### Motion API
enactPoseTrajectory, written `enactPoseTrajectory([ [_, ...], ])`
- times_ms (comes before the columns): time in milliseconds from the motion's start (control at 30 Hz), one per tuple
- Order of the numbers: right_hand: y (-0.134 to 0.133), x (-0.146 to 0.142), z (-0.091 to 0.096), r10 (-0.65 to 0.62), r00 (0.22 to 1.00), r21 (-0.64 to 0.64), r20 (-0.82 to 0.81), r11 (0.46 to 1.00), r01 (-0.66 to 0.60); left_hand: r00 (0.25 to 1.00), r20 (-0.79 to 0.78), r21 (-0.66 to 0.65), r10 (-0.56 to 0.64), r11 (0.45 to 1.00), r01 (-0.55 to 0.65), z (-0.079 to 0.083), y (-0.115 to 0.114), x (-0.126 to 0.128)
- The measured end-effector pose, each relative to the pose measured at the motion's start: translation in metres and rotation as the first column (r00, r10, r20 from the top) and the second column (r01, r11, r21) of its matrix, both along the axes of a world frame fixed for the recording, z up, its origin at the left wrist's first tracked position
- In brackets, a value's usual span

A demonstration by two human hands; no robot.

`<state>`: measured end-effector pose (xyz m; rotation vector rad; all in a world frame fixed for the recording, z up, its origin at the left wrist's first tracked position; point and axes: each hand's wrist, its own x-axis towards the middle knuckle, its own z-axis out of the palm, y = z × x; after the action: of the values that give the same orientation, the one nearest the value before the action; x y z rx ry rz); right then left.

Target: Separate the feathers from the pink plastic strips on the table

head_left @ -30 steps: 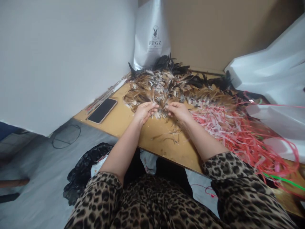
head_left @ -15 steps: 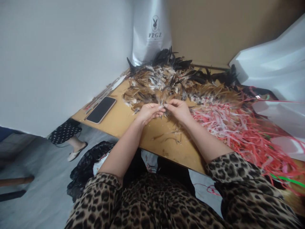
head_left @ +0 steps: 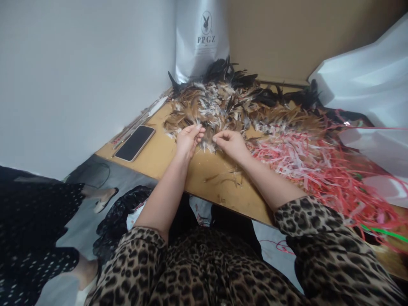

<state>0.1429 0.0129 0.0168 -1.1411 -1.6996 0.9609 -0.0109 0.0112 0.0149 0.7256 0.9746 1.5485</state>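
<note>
A pile of brown, white and black feathers (head_left: pixel 216 100) covers the back of the wooden table (head_left: pixel 168 161). My left hand (head_left: pixel 188 142) is pinched closed at the pile's front edge, with what looks like a thin feather at its fingertips, partly lost against the pile. To its right, my right hand (head_left: pixel 234 145) also has thumb and forefinger pressed together by the feathers; whatever lies in that pinch is too small to make out. The two hands are a short way apart. Several loose thin feathers (head_left: pixel 234 176) lie on the wood below my right hand.
A phone (head_left: pixel 135 143) lies at the left. Pink and red strips (head_left: pixel 321 170) heap up at the right beside white plastic sheeting (head_left: pixel 366 80). A white bag (head_left: pixel 202 55) stands behind. Below left are a black plastic bag (head_left: pixel 116 223) and a person in dotted clothing (head_left: pixel 35 229).
My hands, together before, have moved apart, the left going left and slightly up. More of the person in dotted clothing has come into view at the lower left.
</note>
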Motion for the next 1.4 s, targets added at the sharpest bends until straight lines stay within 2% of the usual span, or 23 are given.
enactPoseTrajectory([
  [100, 0.001, -0.007, 0.002, 0.047, 0.971, 0.039, 0.235, 0.998, -0.057, 1.0, -0.007, -0.016, 0.023, 1.0, -0.023, -0.001, 0.002, -0.001],
  [233, -0.001, -0.023, 0.014, 0.01, 0.812, 0.033, 0.584, 0.999, -0.037, 0.998, -0.055, -0.03, 0.029, 0.999, -0.031, -0.002, 0.001, 0.0],
  [333, -0.002, -0.035, 0.02, -0.03, 0.707, 0.025, 0.707, 1.0, 0.017, 0.999, -0.025, -0.019, 0.032, 0.999, -0.032, -0.003, 0.001, 0.0],
  [400, -0.001, -0.039, 0.019, -0.028, 0.697, 0.012, 0.717, 1.0, 0.028, 1.0, -0.002, -0.008, 0.028, 1.0, -0.028, -0.003, 0.001, -0.001],
  [500, 0.004, -0.034, 0.015, 0.042, 0.769, -0.048, 0.637, 0.999, -0.015, 1.0, 0.018, 0.023, 0.017, 1.0, -0.017, -0.004, 0.001, -0.002],
  [600, 0.009, -0.022, 0.012, 0.11, 0.886, -0.116, 0.45, 0.991, -0.064, 1.0, 0.023, 0.054, 0.007, 0.999, -0.008, -0.006, 0.002, -0.002],
  [733, 0.009, -0.008, 0.01, 0.012, 0.995, -0.154, 0.095, 0.988, 0.002, 1.0, 0.01, 0.042, -0.002, 0.999, 0.001, -0.007, 0.002, 0.0],
  [867, 0.008, -0.005, 0.01, -0.077, 0.969, -0.194, -0.236, 0.981, 0.031, 1.0, -0.015, 0.012, -0.024, 1.0, 0.024, -0.005, 0.001, 0.003],
  [967, 0.01, -0.006, 0.008, -0.081, 0.923, -0.224, -0.377, 0.975, -0.006, 0.996, -0.039, 0.003, -0.084, 0.996, 0.084, -0.004, -0.002, 0.005],
  [1100, 0.012, -0.007, 0.003, -0.068, 0.912, -0.231, -0.404, 0.973, -0.029, 0.98, -0.07, -0.038, -0.188, 0.982, 0.186, -0.004, -0.005, 0.007],
  [1400, 0.01, -0.006, 0.005, -0.115, 0.913, -0.209, -0.392, 0.977, 0.034, 0.948, -0.077, -0.087, -0.31, 0.949, 0.303, -0.006, -0.009, 0.011],
])
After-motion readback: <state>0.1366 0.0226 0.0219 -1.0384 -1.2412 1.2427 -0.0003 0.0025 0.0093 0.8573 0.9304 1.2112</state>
